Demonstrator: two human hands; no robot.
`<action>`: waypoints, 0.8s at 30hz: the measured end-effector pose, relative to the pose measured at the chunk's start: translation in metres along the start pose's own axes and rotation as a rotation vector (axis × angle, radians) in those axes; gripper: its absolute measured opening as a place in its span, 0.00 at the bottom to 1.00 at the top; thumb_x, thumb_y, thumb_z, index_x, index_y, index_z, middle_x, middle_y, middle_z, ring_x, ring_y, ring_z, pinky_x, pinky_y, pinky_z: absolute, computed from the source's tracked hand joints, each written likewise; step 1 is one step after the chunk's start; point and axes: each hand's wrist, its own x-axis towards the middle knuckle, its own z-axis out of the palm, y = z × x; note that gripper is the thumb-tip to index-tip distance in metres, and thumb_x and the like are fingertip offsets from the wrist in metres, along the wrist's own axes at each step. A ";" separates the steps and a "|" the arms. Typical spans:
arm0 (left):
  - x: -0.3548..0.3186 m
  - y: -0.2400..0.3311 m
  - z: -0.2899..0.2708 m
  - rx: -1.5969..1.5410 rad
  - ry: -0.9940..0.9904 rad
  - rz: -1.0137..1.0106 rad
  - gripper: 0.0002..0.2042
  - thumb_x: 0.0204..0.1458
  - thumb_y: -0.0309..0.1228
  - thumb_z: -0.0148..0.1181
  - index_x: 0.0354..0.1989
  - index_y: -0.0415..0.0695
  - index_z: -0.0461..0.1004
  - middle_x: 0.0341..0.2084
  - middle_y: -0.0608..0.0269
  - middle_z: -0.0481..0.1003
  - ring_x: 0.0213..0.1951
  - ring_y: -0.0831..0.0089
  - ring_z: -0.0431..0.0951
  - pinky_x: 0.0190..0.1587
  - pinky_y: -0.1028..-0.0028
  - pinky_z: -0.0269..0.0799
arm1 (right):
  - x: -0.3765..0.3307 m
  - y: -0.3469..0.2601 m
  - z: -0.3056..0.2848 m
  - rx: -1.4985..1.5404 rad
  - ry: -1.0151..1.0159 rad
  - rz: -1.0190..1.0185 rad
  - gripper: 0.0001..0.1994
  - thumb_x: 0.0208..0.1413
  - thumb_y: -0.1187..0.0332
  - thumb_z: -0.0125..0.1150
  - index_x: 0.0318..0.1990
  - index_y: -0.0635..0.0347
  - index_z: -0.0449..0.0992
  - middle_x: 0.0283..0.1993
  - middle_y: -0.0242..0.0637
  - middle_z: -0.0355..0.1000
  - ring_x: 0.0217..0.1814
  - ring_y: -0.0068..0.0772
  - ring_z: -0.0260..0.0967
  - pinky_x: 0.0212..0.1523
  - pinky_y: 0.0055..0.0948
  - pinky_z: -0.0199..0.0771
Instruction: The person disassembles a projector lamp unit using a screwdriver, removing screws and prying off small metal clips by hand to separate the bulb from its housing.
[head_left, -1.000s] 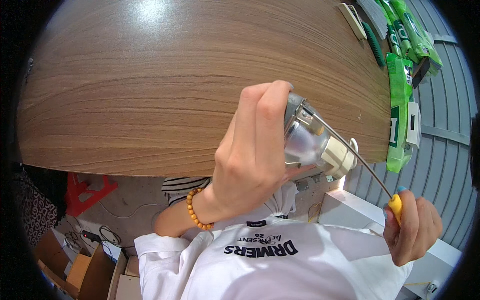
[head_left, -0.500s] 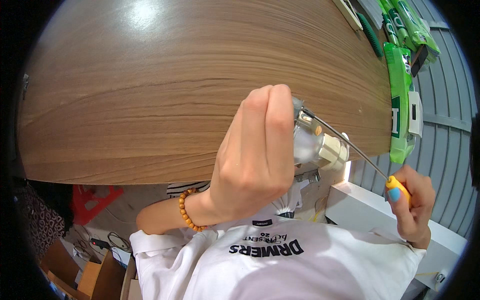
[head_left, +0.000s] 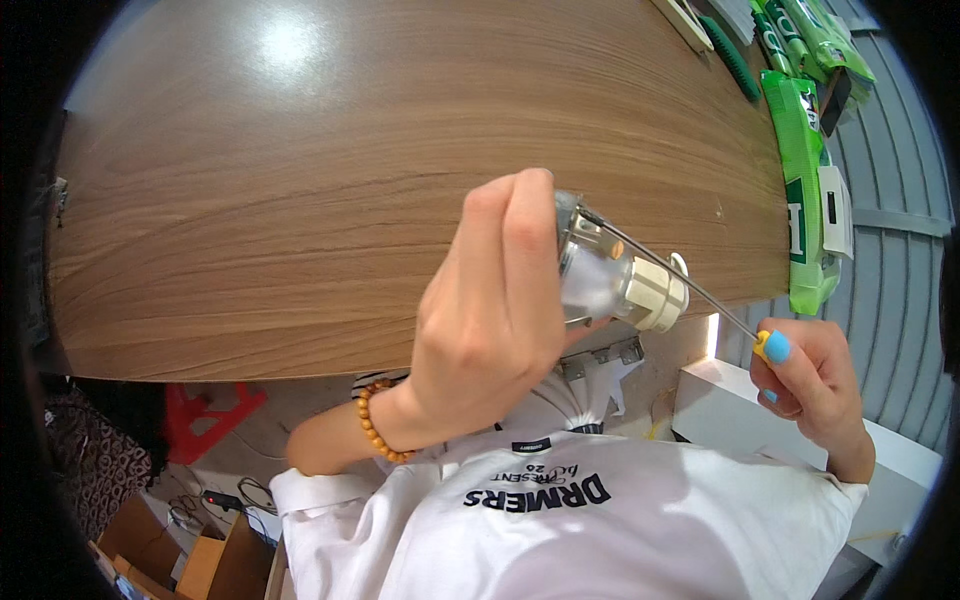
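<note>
My left hand [head_left: 492, 285], with a beaded bracelet on its wrist, is closed around a clear and silver rounded device with a cream plastic end [head_left: 655, 295]. Its fingers hide much of the device, and I cannot make out what kind it is. A screwdriver [head_left: 690, 285] with a long metal shaft slants up and left from my right hand [head_left: 812, 385]. That hand grips the yellow handle, mostly covered by the fingers. The screwdriver's tip meets the silver part of the device beside my left fingers.
Below the device lies a wood-grain table [head_left: 260, 230], its near edge curving across the view. Green packs [head_left: 800, 190] and a dark green strip [head_left: 735, 60] are at the far right. A red stool [head_left: 210, 420] and open cardboard boxes [head_left: 215, 565] stand on the floor at lower left.
My left hand and the device have shifted slightly left. My right hand has turned and moved slightly left, covering more of the yellow handle. The screwdriver still touches the device.
</note>
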 end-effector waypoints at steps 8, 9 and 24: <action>-0.005 -0.007 0.006 -0.285 0.053 -0.059 0.35 0.19 0.25 0.71 0.43 0.37 0.61 0.44 0.50 0.64 0.40 0.64 0.69 0.37 0.74 0.70 | -0.014 0.014 -0.001 -0.775 0.567 -0.802 0.04 0.42 0.74 0.50 0.25 0.65 0.67 0.21 0.38 0.64 0.19 0.27 0.60 0.19 0.21 0.55; -0.007 -0.008 0.003 -0.267 0.053 -0.056 0.35 0.19 0.25 0.71 0.43 0.37 0.61 0.44 0.50 0.64 0.40 0.64 0.69 0.37 0.74 0.70 | -0.009 0.017 0.000 -0.591 0.563 -0.808 0.04 0.40 0.75 0.50 0.26 0.66 0.67 0.22 0.39 0.65 0.19 0.29 0.61 0.21 0.21 0.57; -0.004 -0.005 -0.001 -0.439 0.114 -0.254 0.33 0.20 0.27 0.71 0.41 0.40 0.62 0.36 0.57 0.70 0.34 0.70 0.73 0.36 0.77 0.69 | 0.019 0.007 0.006 -1.129 0.519 -1.423 0.19 0.21 0.79 0.57 0.31 0.70 0.73 0.14 0.34 0.60 0.14 0.24 0.52 0.16 0.23 0.46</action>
